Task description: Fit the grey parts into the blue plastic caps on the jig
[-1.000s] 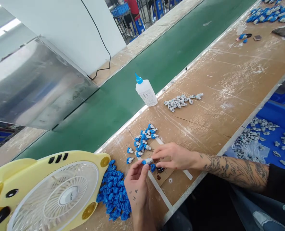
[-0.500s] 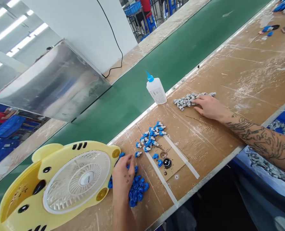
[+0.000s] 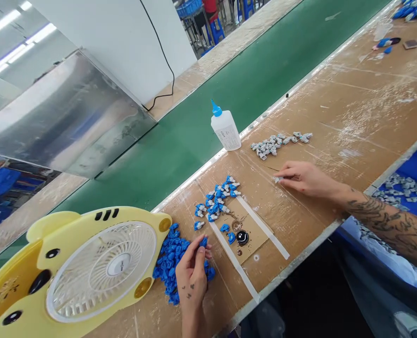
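Note:
My left hand [image 3: 193, 267] is closed in a pinch on a small blue plastic piece [image 3: 203, 241], above a heap of like blue pieces [image 3: 171, 263]. Between the thumb and fingers of my right hand [image 3: 305, 178] is a small grey piece [image 3: 277, 179], held over the table. Behind it lies a loose row of grey pieces [image 3: 270, 146]. A cluster of joined blue-and-grey pieces [image 3: 217, 199] sits at the top of a taped cardboard sheet [image 3: 256, 239]. On that sheet are a black cap-like dish of shiny liquid [image 3: 243, 237] and two loose blue pieces [image 3: 231, 238].
A yellow animal-faced fan [image 3: 99, 267] lies at the left beside the blue heap. A white squeeze bottle [image 3: 227, 131] with a blue nozzle stands at the edge of the green belt [image 3: 180, 141]. Bins of grey pieces [image 3: 402, 190] are below the table's right edge.
My right hand has drawn back from the grey row toward me with one grey piece. My left hand has lifted and shifted right from the blue heap, pinching a blue piece.

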